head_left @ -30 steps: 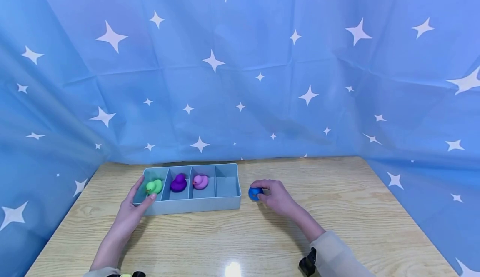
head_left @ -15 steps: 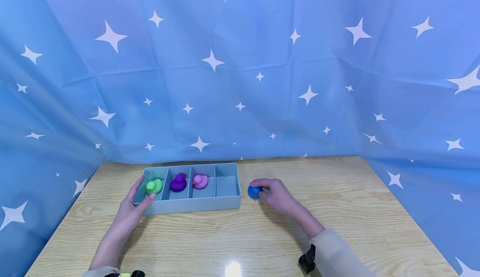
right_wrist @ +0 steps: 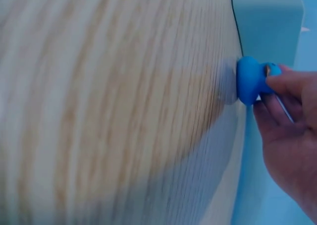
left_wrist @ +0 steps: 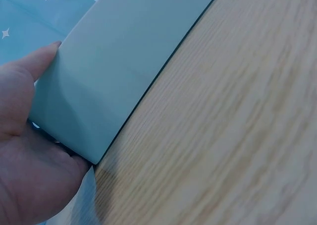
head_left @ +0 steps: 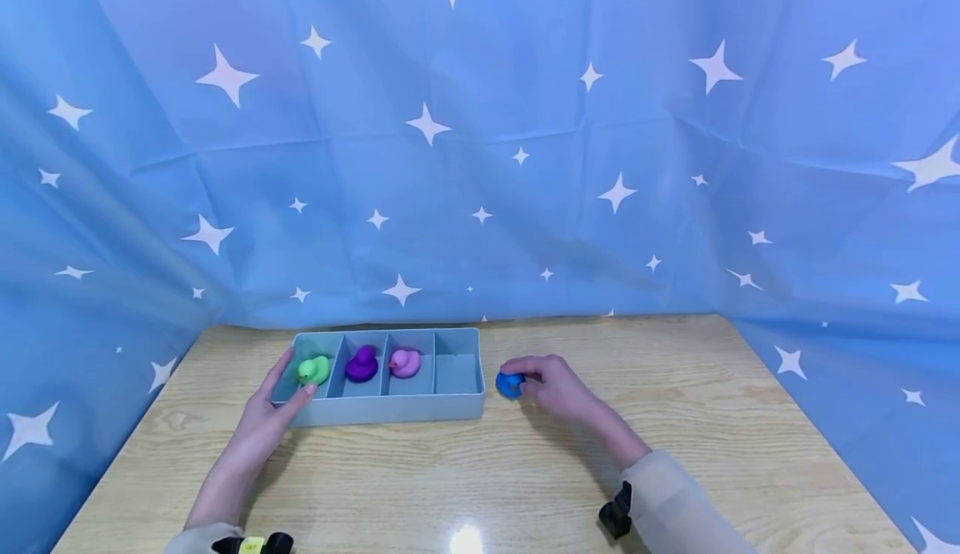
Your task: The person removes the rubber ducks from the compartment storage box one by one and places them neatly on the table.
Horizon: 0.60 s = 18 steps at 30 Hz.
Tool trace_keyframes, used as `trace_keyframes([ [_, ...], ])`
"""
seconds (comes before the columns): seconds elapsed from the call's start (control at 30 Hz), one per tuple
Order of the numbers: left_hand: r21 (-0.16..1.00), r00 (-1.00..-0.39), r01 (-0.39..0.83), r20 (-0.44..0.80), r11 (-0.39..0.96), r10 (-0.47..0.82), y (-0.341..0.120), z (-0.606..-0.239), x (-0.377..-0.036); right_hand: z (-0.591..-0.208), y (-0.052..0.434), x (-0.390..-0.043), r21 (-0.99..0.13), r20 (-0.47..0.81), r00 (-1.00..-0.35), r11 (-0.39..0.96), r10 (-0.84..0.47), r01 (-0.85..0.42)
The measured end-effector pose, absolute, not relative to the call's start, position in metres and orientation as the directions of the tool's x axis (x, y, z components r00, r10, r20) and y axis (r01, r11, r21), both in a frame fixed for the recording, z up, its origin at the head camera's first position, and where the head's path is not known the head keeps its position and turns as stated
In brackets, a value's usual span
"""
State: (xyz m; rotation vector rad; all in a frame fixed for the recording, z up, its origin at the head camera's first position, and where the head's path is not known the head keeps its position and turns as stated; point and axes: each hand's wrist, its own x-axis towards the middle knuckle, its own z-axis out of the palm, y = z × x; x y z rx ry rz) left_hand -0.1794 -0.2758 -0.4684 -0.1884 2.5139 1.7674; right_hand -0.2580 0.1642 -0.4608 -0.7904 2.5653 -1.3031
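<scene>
A grey-blue tray (head_left: 390,408) with several compartments lies on the wooden table (head_left: 480,471). From the left, its compartments hold a green duck (head_left: 313,368), a purple duck (head_left: 362,365) and a pink duck (head_left: 405,362). The rightmost compartment shows nothing in it. My left hand (head_left: 288,383) rests against the tray's front-left corner with straight fingers along the left wall and the thumb on the front wall. In the left wrist view the left hand (left_wrist: 25,160) cups that tray (left_wrist: 124,61) corner. My right hand (head_left: 522,381) pinches a small blue duck (head_left: 508,384) on the table just right of the tray. The right wrist view shows the blue duck (right_wrist: 250,80) in my fingertips (right_wrist: 277,84).
A blue curtain with white stars (head_left: 480,146) hangs behind the table and wraps both sides. The table's right edge (head_left: 810,421) meets the curtain. Bare wood lies in front of the tray and right of my right hand.
My right hand with the blue duck has edged slightly toward the tray. My left hand stays at the tray's corner.
</scene>
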Motion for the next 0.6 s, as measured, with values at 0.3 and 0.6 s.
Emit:
trace_keyframes([
  [0.3, 0.935, -0.991, -0.129, -0.115, 0.331, -0.062, -0.277, -0.469, -0.18, -0.456, 0.16, -0.255, -0.792, 0.083, -0.865, 0.494, -0.495, -0.358],
  [0.6, 0.931, -0.989, -0.146, -0.132, 0.335, -0.064, -0.276, -0.47, -0.182, -0.421, 0.146, -0.256, -0.773, 0.21, -0.875, 0.474, -0.437, -0.422],
])
